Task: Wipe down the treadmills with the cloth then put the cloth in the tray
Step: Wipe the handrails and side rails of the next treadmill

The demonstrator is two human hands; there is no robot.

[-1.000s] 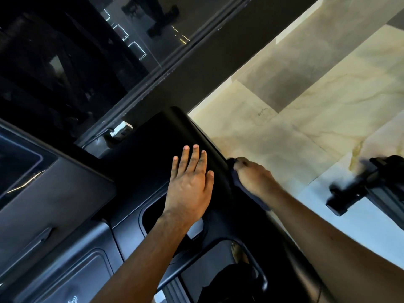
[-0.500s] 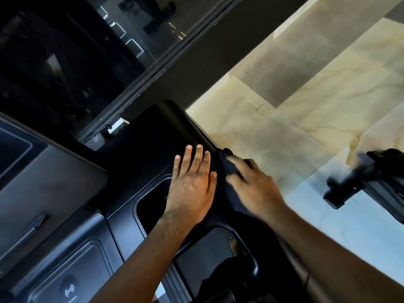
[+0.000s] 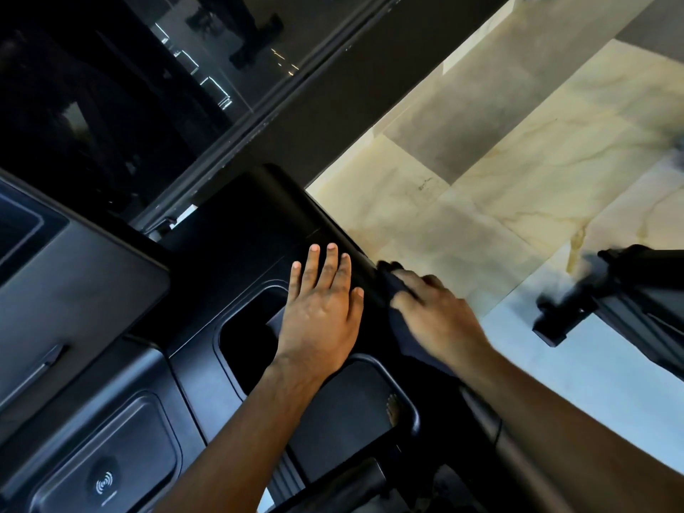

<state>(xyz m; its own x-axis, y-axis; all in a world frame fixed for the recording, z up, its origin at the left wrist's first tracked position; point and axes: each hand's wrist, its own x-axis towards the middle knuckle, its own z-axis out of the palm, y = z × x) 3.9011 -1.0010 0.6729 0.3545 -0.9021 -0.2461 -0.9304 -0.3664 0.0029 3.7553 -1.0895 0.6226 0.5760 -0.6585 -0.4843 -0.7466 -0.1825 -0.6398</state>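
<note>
The dark cloth (image 3: 401, 312) lies bunched on the right edge of the black treadmill console (image 3: 237, 231), its long axis running along that edge. The right hand (image 3: 440, 320) presses it down, fingers (image 3: 407, 296) curled on it. The left hand (image 3: 320, 309) rests flat beside it, fingers close together, pointing away from the person.

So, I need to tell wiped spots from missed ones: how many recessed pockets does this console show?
3. One open pocket lies partly under the left hand, one sits nearer at the wrist, and one has the wireless-charging mark. More may be hidden.
</note>
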